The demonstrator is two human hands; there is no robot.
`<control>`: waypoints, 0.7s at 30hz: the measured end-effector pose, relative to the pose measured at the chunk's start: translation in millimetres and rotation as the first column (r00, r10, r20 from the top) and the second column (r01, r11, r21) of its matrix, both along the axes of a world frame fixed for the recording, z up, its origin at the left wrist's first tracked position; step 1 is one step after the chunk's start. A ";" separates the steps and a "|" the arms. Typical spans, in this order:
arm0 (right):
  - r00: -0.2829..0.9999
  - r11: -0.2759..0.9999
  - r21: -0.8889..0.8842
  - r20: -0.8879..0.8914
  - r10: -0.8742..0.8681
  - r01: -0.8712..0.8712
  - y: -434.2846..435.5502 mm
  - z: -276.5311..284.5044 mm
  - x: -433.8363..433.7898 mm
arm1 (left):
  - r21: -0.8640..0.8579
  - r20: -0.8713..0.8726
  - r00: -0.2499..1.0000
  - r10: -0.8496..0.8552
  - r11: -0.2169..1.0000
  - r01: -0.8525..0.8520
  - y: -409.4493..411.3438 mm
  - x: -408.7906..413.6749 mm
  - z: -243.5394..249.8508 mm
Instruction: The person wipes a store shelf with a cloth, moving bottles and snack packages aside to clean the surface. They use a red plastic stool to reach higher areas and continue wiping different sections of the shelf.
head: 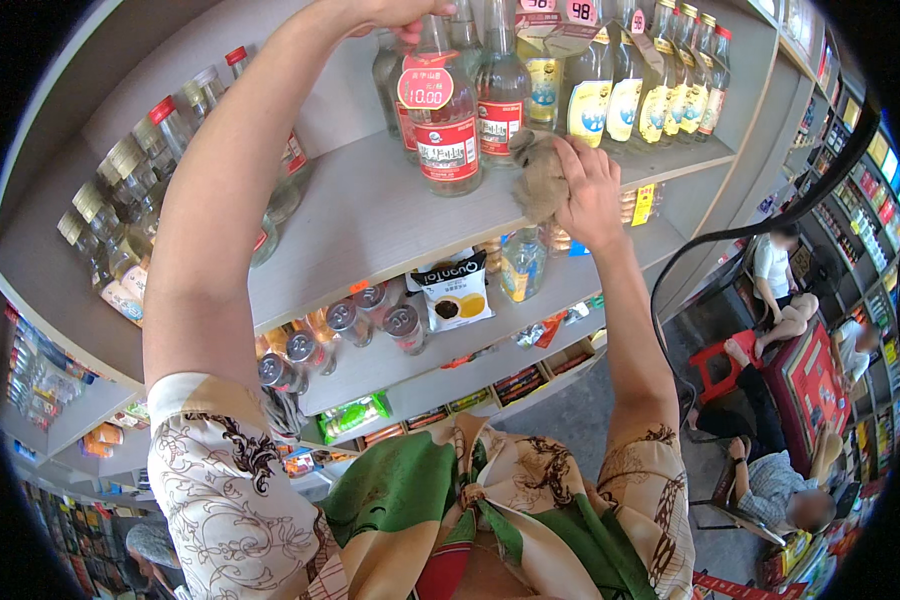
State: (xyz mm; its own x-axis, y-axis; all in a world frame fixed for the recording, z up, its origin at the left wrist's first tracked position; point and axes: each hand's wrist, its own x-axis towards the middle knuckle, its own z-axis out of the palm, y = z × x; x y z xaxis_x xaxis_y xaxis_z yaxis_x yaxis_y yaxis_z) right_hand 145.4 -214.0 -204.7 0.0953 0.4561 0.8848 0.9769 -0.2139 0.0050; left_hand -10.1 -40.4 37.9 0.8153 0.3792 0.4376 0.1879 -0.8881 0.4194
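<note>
A brown-grey cloth point(538, 178) is bunched in my right hand point(591, 187), against the front edge of a grey wooden shelf point(345, 225). My left hand point(401, 13) reaches up to the top of the picture, with its fingers at the necks of clear glass bottles; whether it grips one cannot be told. Below it stands a red-labelled glass bottle point(446, 150) with a round pink price tag on its neck. Another red-labelled bottle point(501, 105) stands to its right, close to the cloth.
Yellow-labelled bottles point(589, 97) line the shelf at right, and more capped bottles point(112, 232) stand at left. The lower shelf holds lidded glass jars point(403, 328) and a snack bag point(454, 292). A black cable point(750, 229) hangs at right. Several people sit around a red table point(802, 397).
</note>
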 end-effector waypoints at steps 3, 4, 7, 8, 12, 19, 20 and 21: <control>1.000 1.000 -0.012 0.028 0.000 0.000 -2.2 -4.0 -9.4 | 0.045 0.060 0.998 0.021 0.999 -0.024 0.4 -0.1 -5.5; 1.000 0.999 -0.030 0.019 0.011 -0.011 -2.9 -5.5 -10.8 | 0.089 0.115 0.993 0.022 0.995 -0.032 2.0 -4.3 -6.9; 0.995 0.993 -0.072 -0.005 0.095 -0.095 -11.4 -0.3 -14.8 | 0.107 0.241 0.970 -0.023 0.994 -0.003 -5.1 -32.5 -12.3; 0.991 0.986 -0.107 -0.006 0.131 -0.131 -15.7 1.2 -20.3 | 0.044 0.265 0.962 -0.064 0.998 0.054 -16.1 -51.1 -14.6; 0.940 0.914 -0.266 0.063 0.335 -0.307 -14.5 6.1 -68.0 | 0.253 0.537 0.834 -0.127 0.967 -0.015 -51.2 -155.2 -75.8; 0.827 0.621 -0.581 -0.182 0.532 -0.526 62.0 42.4 -141.3 | -0.010 0.641 0.744 0.188 0.972 -0.237 -47.2 -284.8 -206.3; 0.813 0.575 -0.605 -0.232 0.534 -0.550 81.4 45.8 -145.7 | -0.108 0.617 0.729 0.296 0.950 -0.295 -52.3 -291.7 -219.1; 0.844 0.556 -0.659 -0.249 0.475 -0.507 104.1 48.4 -148.0 | -0.137 0.588 0.730 0.349 0.932 -0.335 -55.1 -300.2 -234.6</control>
State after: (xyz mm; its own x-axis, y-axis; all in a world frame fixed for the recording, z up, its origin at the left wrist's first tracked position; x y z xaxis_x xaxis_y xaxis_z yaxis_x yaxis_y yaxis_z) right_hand -2.7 -109.9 -156.3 -0.3050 0.9024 0.3042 0.9321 0.3484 -0.0988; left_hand -310.3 -95.4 -196.7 0.2076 0.5954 0.7762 0.1852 -0.8030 0.5664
